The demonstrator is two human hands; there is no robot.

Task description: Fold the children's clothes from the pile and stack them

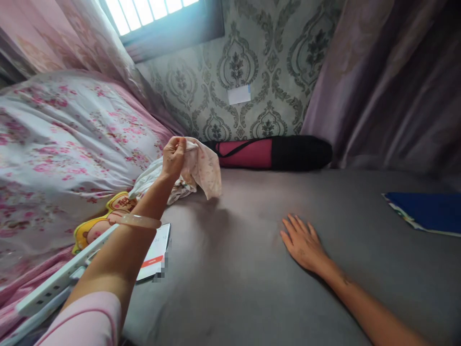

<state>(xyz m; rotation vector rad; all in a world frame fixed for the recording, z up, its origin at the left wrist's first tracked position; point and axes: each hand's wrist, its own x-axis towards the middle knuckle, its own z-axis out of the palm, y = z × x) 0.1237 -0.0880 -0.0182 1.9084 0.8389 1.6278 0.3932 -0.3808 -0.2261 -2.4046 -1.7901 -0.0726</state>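
My left hand (174,156) is closed on the edge of a thin, pale cloth (203,170) with a faint print, which hangs down over the grey sheet (230,269). Behind my left wrist, more light, patterned fabric (149,178) lies bunched up; whether it is part of the same cloth I cannot tell. To the right, my right hand (302,242) rests palm down on the sheet with its fingers spread, holding nothing. A bracelet circles my left forearm.
A phone (156,252), a white power strip (61,276) and a yellow cartoon item (93,228) lie near my left arm. A pink and black bag (273,153) lies along the wall. At right is a blue folder-like item (428,210). Floral bedding (72,144) rises at left.
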